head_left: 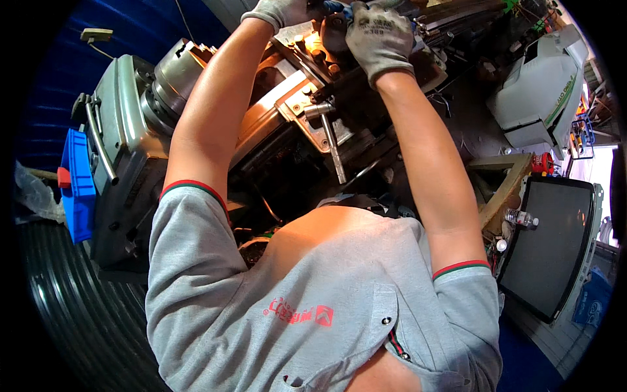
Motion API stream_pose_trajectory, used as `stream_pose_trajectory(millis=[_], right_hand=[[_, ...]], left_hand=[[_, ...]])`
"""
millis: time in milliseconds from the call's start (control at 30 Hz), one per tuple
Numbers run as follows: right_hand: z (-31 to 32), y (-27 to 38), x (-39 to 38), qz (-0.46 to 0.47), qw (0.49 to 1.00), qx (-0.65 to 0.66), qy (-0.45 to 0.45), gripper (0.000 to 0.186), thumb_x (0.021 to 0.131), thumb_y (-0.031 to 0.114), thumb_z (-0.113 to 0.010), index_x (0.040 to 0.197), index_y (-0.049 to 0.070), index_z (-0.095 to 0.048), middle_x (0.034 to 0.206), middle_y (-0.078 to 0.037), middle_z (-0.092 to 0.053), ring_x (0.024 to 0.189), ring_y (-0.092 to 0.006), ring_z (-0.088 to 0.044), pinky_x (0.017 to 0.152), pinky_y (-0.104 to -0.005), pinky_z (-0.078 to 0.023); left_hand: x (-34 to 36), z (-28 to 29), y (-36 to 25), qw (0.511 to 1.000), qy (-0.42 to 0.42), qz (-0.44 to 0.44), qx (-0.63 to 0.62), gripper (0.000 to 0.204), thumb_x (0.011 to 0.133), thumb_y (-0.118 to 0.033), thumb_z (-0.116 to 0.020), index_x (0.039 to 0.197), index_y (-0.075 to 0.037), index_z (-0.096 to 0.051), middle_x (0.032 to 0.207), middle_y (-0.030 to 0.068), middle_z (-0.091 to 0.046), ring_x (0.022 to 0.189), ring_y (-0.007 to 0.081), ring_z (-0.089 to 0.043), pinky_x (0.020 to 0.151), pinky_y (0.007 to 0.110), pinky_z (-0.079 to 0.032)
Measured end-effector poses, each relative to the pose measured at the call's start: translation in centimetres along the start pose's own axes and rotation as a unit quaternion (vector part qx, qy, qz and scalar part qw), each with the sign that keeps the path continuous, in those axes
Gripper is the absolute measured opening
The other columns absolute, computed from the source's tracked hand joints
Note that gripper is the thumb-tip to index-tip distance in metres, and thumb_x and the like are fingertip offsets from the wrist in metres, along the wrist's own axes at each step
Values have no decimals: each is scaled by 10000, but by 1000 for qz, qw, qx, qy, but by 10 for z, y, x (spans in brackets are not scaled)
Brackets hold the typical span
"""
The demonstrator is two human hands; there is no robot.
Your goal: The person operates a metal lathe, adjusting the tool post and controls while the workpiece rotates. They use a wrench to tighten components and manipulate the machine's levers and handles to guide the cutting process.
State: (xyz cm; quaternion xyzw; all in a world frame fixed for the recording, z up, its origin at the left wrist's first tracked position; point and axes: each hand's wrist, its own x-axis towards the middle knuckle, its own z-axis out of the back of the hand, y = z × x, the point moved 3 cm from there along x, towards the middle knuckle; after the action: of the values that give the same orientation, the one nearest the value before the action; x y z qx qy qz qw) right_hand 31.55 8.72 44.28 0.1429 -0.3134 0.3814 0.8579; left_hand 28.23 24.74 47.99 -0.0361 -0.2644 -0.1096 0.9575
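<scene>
Reaching forward over a metal lathe, both gloved hands work at the machine's tool post near the top of the view. The only open container in sight is a blue plastic bin, well apart from the left hand and far down to its left, beside the lathe's headstock; what lies inside it cannot be made out, though a small red piece sits at its near edge. A clear plastic bottle lies well below the right hand, beside a dark flat panel; its contents cannot be told. The left hand, in a grey knit glove, is cut off by the upper rim, so whether it grips anything cannot be told; its bare forearm runs straight up from a grey short sleeve. The right hand is curled down over the top of the tool post, fingers wrapped around a dark round part there, wrist bent and elbow out. Just below the right wrist a steel socket wrench stands on a bolt, its handle hanging toward the person, touched by neither hand.
</scene>
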Motion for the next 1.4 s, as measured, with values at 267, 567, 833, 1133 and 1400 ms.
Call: stream_pose_trajectory(millis=[267, 567, 833, 1133, 1400], right_hand=[[2, -6, -4, 5, 996, 54, -74, 232, 822, 326, -515, 746, 130, -613, 701, -98, -641, 582, -283, -627, 571, -425, -486], [9, -4, 1, -23, 992, 91, -81, 252, 796, 352, -537, 731, 134, -647, 605, -107, -630, 528, -305, -623, 536, -435, -492], [-56, -65, 47, 78, 992, 81, -59, 283, 844, 413, -521, 876, 162, -647, 745, -122, -656, 665, -328, -635, 583, -438, -514], [-39, -71, 48, 264, 955, 135, -15, 487, 693, 259, -679, 1166, 193, -584, 973, -76, -626, 873, -259, -627, 782, -391, -502], [-45, -70, 74, 337, 940, 55, 27, 390, 788, 253, -630, 1174, 245, -580, 938, -62, -631, 969, -249, -601, 859, -427, -455]], left_hand=[[1, -5, 0, 1000, -15, -9, -6, 254, 751, -280, -683, 667, -74, -561, 580, 136, -567, 547, 345, -571, 518, 414, -453], [0, 5, -7, 1000, -10, 4, -26, 283, 741, -282, -700, 618, -75, -551, 550, 120, -549, 517, 323, -562, 499, 400, -446], [8, -16, -11, 962, 29, 266, 48, 248, 728, -262, -709, 796, -44, -613, 711, 141, -632, 654, 306, -627, 598, 382, -488], [-1, -21, -1, 955, 100, 232, 154, 429, 765, -439, -671, 1048, -120, -620, 840, 110, -668, 792, 270, -664, 701, 377, -524], [0, -17, -11, 931, 136, 309, 140, 411, 795, -427, -647, 1065, -119, -613, 885, 130, -673, 823, 276, -665, 700, 387, -524]])
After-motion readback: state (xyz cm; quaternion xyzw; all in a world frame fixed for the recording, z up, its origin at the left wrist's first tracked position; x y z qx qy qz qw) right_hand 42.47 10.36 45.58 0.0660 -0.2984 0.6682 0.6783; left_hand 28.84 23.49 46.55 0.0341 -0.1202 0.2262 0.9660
